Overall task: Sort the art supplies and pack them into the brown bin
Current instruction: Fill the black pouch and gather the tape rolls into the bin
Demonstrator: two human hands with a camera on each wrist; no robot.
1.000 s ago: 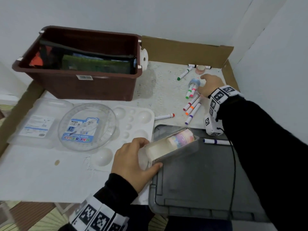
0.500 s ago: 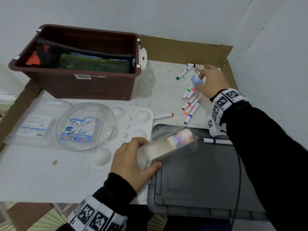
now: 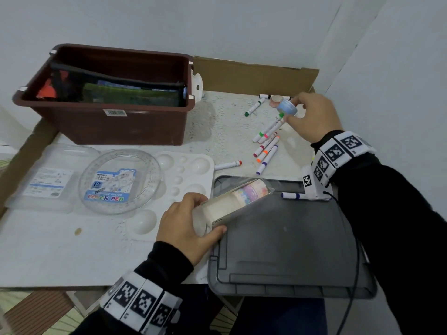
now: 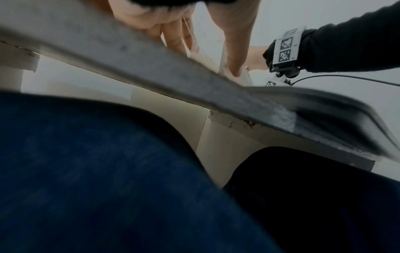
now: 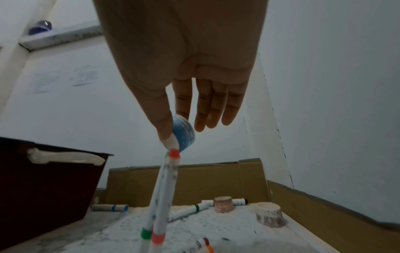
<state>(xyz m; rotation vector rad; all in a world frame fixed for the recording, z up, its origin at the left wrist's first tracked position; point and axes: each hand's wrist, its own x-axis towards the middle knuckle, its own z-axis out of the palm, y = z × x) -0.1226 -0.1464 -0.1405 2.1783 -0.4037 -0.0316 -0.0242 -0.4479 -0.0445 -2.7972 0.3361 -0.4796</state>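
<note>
The right hand (image 3: 312,117) pinches a blue tape roll (image 3: 286,107) above scattered markers (image 3: 266,146), its fingertips partly hidden, while the left hand (image 3: 186,228) grips a clear tape box (image 3: 238,201) at the grey lid's (image 3: 290,250) edge.

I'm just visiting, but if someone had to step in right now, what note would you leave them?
Left hand: grips the clear tape box, open end up, over the grey lid; several rolls already inside.
Right hand: pinches a blue tape roll and two markers, lifted off the table.
Done: pouch and flat packs sit in the brown bin.
Left: put the blue roll in the box; collect the two tape rolls by the cardboard wall and the loose markers; pack box, round pen case and palette into the bin.
</note>
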